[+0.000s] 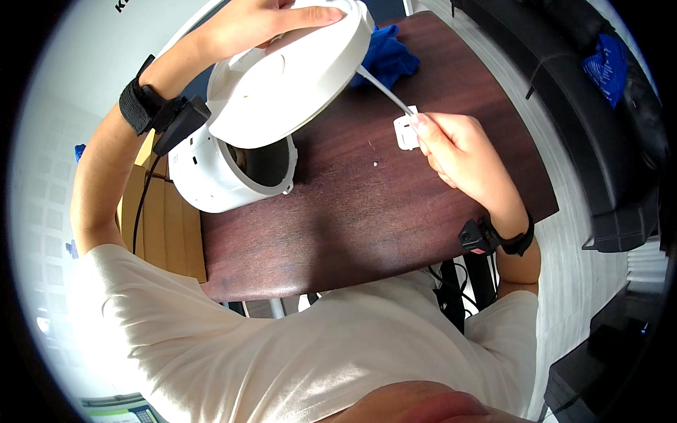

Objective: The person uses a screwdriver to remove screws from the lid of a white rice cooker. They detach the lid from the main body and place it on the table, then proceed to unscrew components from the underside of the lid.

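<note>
At the upper left, my left hand grips the edge of a large white round plastic cover and holds it tilted. Below the cover, a white cylindrical housing lies on its side on the table, its dark hollow opening partly hidden. My right hand is closed on a thin grey rod-like piece, which reaches to the cover's rim; whether it is a cord or a tool shaft I cannot tell. A small white plastic part with a slot shows beside my right fingers, partly covered by them.
A dark brown wooden table carries it all. Blue cloth lies behind the cover, and a tiny light bit sits mid-table. Cardboard boxes stand at the left. A black sofa is beyond the right edge.
</note>
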`<state>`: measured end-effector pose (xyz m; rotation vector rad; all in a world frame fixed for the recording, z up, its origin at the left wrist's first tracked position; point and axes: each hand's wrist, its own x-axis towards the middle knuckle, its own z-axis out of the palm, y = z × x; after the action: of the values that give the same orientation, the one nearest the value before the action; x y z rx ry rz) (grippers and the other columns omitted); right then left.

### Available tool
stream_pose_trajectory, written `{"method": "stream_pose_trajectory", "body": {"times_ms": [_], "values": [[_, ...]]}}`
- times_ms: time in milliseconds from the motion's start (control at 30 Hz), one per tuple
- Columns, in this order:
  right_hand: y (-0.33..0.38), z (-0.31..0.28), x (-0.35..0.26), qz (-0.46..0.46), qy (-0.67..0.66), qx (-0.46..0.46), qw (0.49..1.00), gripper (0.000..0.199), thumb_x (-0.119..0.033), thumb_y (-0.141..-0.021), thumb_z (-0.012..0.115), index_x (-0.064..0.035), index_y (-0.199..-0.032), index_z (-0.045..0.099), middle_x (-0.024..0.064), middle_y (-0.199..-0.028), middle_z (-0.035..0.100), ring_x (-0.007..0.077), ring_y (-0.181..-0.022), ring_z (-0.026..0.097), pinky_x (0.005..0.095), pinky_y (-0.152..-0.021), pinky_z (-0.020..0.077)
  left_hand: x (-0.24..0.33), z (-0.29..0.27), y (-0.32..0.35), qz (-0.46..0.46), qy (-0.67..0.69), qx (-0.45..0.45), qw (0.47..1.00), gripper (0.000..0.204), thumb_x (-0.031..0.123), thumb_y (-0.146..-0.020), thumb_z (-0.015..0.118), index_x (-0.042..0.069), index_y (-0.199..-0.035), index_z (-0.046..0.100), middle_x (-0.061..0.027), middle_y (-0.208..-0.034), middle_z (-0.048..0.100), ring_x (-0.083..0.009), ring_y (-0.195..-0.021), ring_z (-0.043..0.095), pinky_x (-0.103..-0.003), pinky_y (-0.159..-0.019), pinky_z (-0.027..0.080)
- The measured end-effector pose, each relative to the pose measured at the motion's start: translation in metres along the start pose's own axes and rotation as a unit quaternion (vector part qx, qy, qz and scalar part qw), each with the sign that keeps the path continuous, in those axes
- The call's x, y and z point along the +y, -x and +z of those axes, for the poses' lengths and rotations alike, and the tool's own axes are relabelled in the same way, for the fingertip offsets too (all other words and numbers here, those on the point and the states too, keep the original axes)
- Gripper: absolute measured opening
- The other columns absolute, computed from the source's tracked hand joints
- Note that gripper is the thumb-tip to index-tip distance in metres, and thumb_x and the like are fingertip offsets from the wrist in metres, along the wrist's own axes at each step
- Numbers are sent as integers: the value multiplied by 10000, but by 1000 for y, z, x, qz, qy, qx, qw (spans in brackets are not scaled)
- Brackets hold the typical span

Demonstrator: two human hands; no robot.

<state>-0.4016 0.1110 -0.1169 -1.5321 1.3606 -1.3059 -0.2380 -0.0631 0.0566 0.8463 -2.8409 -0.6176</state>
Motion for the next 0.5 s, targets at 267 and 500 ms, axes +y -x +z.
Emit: {"method": "stream_pose_trajectory", "body": {"times_ms": [267, 500], "values": [[-9, 1, -2, 80, -207, -114, 968, 474, -390, -989, 433, -44, -670, 486, -5, -485, 426, 66, -363, 386, 212, -351, 316, -2, -1, 2, 19, -6, 8, 1000, 366, 399, -850, 680, 64, -859, 532, 6, -662, 517, -72, -602, 484, -207, -513, 365], [-14, -1, 7, 125, -400, -247, 874, 481, -416, -994, 400, -70, -669, 469, -5, -463, 412, 55, -304, 362, 197, -290, 295, 7, -3, 6, 0, 16, 6, 1000, 352, 378, -853, 684, 67, -863, 518, 20, -655, 518, -58, -570, 475, -191, -480, 345]]}}
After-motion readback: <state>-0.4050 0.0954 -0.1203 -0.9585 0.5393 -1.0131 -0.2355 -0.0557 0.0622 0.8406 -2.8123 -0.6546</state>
